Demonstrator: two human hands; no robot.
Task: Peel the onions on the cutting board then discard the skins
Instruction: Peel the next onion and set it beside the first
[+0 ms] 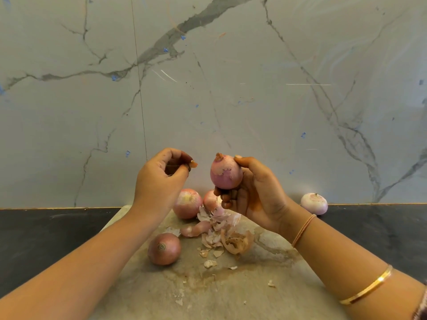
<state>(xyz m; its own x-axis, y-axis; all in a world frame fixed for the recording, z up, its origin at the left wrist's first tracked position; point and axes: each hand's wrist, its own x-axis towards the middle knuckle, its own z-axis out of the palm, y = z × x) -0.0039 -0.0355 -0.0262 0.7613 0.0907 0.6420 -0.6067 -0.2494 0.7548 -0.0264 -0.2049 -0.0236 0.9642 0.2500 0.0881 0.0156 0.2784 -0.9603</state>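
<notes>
A thin wristband and gold bangle circle the arm behind the right hand.

Glossy, smooth marble-look wall, grey veins. Dark matt table. Matt stone-like cutting board, stained, rough patches. Dry, papery, crinkled skins. Held onion smooth, faint sheen. Shiny gold-coloured metal bangle.

- One head-worn wide-angle view, facing forward and slightly down.
- Marble wall fills the upper two thirds; dark counter crosses below it.
- Close range: forearms enter from the bottom corners, left hand and right hand raised near frame centre.
- Cutting board runs off the bottom edge.
</notes>
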